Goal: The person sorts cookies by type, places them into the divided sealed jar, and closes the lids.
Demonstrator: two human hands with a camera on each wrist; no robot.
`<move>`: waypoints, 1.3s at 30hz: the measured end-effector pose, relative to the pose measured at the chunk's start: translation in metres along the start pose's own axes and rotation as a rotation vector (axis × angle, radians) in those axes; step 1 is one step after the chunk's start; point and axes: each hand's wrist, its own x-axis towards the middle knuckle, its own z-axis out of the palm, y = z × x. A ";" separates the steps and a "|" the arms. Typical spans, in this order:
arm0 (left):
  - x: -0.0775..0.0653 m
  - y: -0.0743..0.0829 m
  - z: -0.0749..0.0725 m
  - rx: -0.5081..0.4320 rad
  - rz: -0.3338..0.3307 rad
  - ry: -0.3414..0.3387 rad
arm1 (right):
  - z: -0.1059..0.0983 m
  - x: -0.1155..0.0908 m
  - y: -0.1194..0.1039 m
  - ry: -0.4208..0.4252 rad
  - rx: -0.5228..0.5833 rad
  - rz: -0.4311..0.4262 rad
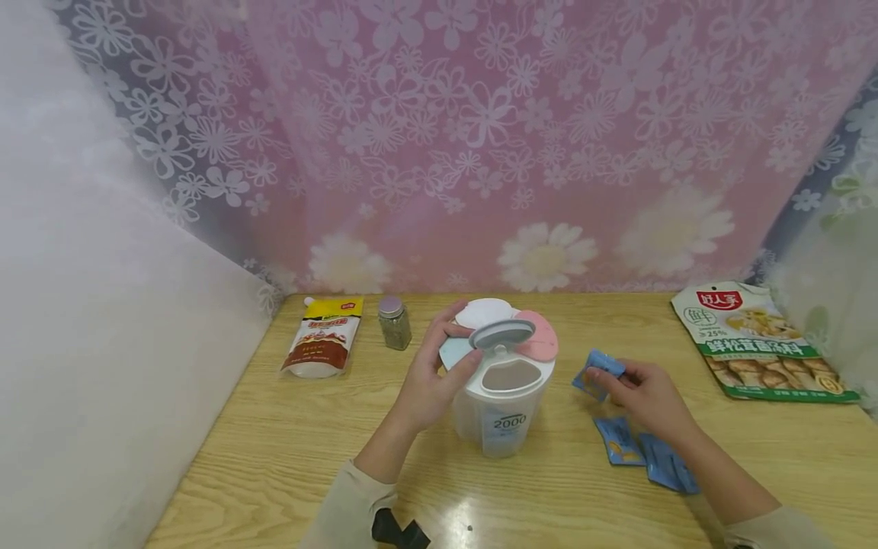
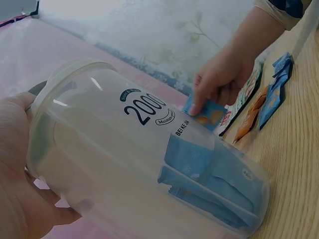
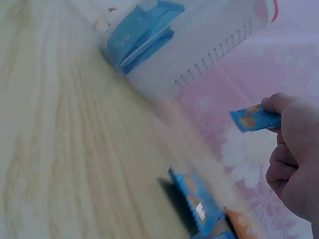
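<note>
Left end of the counter [image 1: 274,465]: a yellow, white and brown pouch [image 1: 322,335]; just beside it, a small lidded jar [image 1: 395,326], stood upright.

Middle: a clear container [image 1: 504,419], stood upright, gripped near its top by the left hand [image 1: 434,374], whose thumb is set by the raised grey flap [image 1: 506,332]. The opening [image 1: 511,377] in front of the flap is uncovered. Blue packets at the bottom [image 2: 214,174] are seen through the wall.

Right of the container, raised above the counter: one blue packet [image 1: 597,363], pinched between the thumb and fingers of the right hand [image 1: 648,393]; in the right wrist view its length is projected outward from the fingertips. From these fingers the opening lies to the left; the left hand is the nearer to it. Nearer the person, loose packets [image 1: 620,442] are laid on the counter.

Far right: a mushroom-printed bag [image 1: 764,345].
</note>
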 end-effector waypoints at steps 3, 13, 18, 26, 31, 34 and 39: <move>0.000 0.000 0.000 0.007 0.000 0.001 | -0.004 0.000 -0.015 0.009 0.110 0.039; 0.000 0.000 0.000 0.010 0.001 -0.003 | -0.016 -0.003 -0.062 -0.074 0.448 -0.091; 0.001 0.001 -0.001 0.008 0.002 0.006 | -0.018 -0.004 -0.086 -0.142 0.568 -0.183; 0.000 0.002 -0.003 0.020 0.005 0.022 | -0.006 0.003 -0.123 -0.137 0.576 -0.295; -0.001 0.001 -0.002 0.019 0.021 0.018 | 0.002 0.004 -0.133 -0.153 0.542 -0.407; -0.001 0.001 -0.001 0.013 0.023 0.013 | 0.005 0.005 -0.137 -0.158 0.480 -0.454; -0.001 -0.001 0.001 0.000 0.018 0.002 | 0.009 0.006 -0.138 -0.200 0.370 -0.488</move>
